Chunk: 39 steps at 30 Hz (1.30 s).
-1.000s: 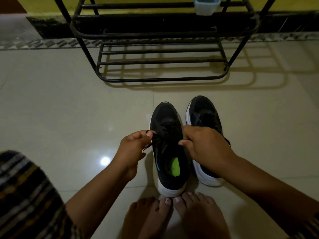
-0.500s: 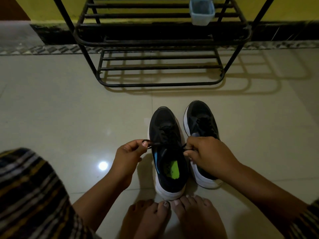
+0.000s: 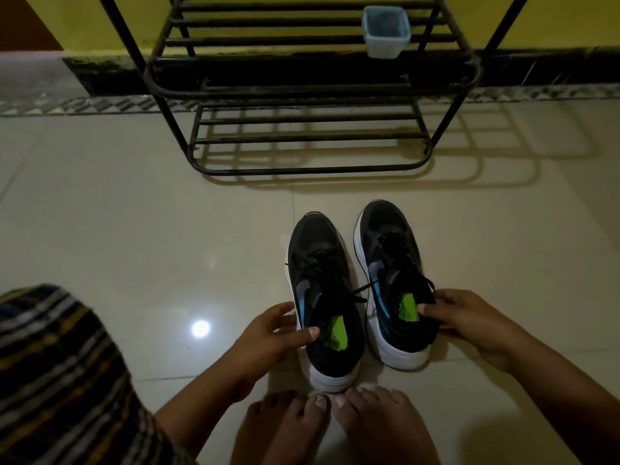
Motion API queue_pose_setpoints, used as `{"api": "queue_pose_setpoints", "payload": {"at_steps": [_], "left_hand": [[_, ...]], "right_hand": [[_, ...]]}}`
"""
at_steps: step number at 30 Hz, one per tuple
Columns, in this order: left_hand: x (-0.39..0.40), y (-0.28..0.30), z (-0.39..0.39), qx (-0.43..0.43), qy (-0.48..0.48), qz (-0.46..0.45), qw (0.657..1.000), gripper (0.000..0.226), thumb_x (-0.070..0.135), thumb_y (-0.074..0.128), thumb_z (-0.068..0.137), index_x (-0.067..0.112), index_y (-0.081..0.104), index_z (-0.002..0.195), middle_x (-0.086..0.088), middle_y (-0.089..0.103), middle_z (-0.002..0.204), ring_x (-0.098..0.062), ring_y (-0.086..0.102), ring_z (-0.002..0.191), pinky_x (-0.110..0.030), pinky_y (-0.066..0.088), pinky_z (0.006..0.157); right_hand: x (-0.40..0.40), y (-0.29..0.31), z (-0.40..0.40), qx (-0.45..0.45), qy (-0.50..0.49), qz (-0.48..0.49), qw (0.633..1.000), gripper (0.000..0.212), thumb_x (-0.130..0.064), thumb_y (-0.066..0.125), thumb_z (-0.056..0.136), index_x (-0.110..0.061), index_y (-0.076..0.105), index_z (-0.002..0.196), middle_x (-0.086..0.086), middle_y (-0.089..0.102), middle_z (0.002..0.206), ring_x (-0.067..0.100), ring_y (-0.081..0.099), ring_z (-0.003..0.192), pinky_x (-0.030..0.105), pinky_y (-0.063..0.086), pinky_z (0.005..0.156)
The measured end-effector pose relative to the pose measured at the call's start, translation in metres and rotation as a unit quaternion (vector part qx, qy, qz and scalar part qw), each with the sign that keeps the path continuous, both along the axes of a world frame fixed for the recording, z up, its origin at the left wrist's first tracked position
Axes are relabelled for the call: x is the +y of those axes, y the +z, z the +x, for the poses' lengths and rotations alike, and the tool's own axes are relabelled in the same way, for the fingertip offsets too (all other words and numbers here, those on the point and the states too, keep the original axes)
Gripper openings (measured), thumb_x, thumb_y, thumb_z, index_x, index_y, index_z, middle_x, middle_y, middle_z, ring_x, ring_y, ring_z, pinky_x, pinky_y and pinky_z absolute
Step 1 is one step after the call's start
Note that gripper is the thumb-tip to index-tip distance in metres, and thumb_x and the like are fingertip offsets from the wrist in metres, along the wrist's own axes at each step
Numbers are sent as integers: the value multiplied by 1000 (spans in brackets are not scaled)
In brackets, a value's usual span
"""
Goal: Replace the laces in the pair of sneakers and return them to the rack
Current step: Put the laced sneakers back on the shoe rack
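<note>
Two black sneakers with white soles and green insole labels stand side by side on the tiled floor, toes pointing at the rack. My left hand point(image 3: 271, 333) grips the collar of the left sneaker point(image 3: 322, 297), thumb inside the opening and fingers on the outer side. My right hand point(image 3: 459, 313) grips the collar of the right sneaker point(image 3: 392, 263) the same way. Both shoes carry black laces; a loose lace end point(image 3: 360, 290) lies across the gap between them. The black metal shoe rack point(image 3: 308, 142) stands a short way beyond the toes.
A small pale plastic container point(image 3: 385, 30) sits on the rack's upper shelf. My bare feet point(image 3: 335, 427) touch the left sneaker's heel. A striped-cloth knee point(image 3: 57, 380) fills the lower left. Bare tile lies on both sides, with a yellow wall behind the rack.
Both hands let go of the left sneaker's lace ends and moved back to the shoe collars. The right hand shifted over to the right sneaker. The camera tilted up slightly.
</note>
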State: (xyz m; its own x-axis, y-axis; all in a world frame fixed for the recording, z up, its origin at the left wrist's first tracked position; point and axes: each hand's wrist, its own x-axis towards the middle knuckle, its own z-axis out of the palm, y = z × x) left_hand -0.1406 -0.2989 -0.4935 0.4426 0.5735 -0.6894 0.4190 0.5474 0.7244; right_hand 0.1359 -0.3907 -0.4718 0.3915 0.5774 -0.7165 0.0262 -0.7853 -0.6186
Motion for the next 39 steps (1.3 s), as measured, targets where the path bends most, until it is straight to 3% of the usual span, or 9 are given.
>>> {"api": "queue_pose_setpoints", "payload": {"at_steps": [3, 6, 11, 15, 18, 24, 30, 34, 39], "left_hand": [[1, -2, 2, 0, 2, 4, 1000, 98, 54, 82, 48, 30, 46, 136, 3, 56, 130, -16, 57, 114, -29, 49, 89], [1, -2, 7, -9, 4, 15, 1000, 100, 57, 83, 47, 29, 46, 136, 3, 56, 129, -16, 57, 115, -32, 47, 95], [2, -3, 13, -21, 25, -1, 999, 84, 42, 83, 58, 27, 48, 133, 0, 57, 127, -18, 58, 113, -33, 49, 93], [1, -2, 16, -53, 52, -38, 997, 59, 16, 75, 74, 24, 49, 127, -3, 60, 122, -17, 63, 103, -27, 52, 74], [0, -2, 15, -73, 74, -56, 993, 56, 2, 71, 76, 19, 50, 125, -8, 59, 123, -20, 65, 100, -21, 53, 63], [7, 13, 10, -99, 88, -36, 990, 48, -1, 67, 80, 19, 54, 122, -9, 64, 117, -18, 67, 98, -24, 54, 70], [30, 77, 17, -149, 90, 37, 984, 50, 1, 68, 76, 18, 55, 120, -6, 67, 115, -14, 69, 93, -22, 53, 66], [47, 138, 20, -200, 123, 92, 968, 67, 12, 72, 57, 12, 55, 122, -10, 63, 122, -26, 60, 110, -32, 49, 78], [58, 208, 17, -260, 102, 156, 947, 57, 10, 67, 64, 13, 56, 120, -3, 72, 100, -14, 70, 85, -26, 55, 64]], "right_hand": [[2, 0, -3, 40, -5, 16, 999, 25, 1, 60, 85, 2, 62, 110, 14, 70, 101, 24, 66, 95, 30, 52, 82], [5, 1, -4, 32, 16, 10, 999, 28, 5, 60, 84, -1, 63, 111, 13, 70, 101, 25, 65, 96, 32, 51, 83], [3, -1, -9, 41, 19, 21, 999, 37, 8, 58, 83, -3, 59, 118, 12, 68, 106, 23, 64, 98, 28, 52, 80], [-1, 0, -15, 65, -18, 31, 997, 39, 9, 58, 82, -11, 51, 114, 8, 64, 98, 20, 62, 85, 30, 48, 61], [-1, 4, -22, 69, -26, 43, 996, 31, 8, 58, 81, -13, 49, 103, 5, 61, 91, 14, 59, 79, 27, 44, 53], [9, 26, -23, 46, -26, 72, 996, 43, -1, 60, 82, -8, 40, 119, 2, 53, 95, 14, 55, 84, 26, 40, 56], [25, 87, -23, 12, -4, 143, 990, 64, -14, 72, 67, -8, 38, 121, 8, 53, 107, 25, 55, 98, 43, 47, 73], [36, 136, -22, -8, 0, 195, 981, 49, -7, 63, 83, -11, 38, 124, 10, 49, 122, 30, 51, 111, 45, 51, 77], [42, 210, -23, -28, 41, 267, 962, 49, -9, 64, 84, -14, 38, 126, 5, 50, 122, 25, 54, 107, 43, 53, 72]]}}
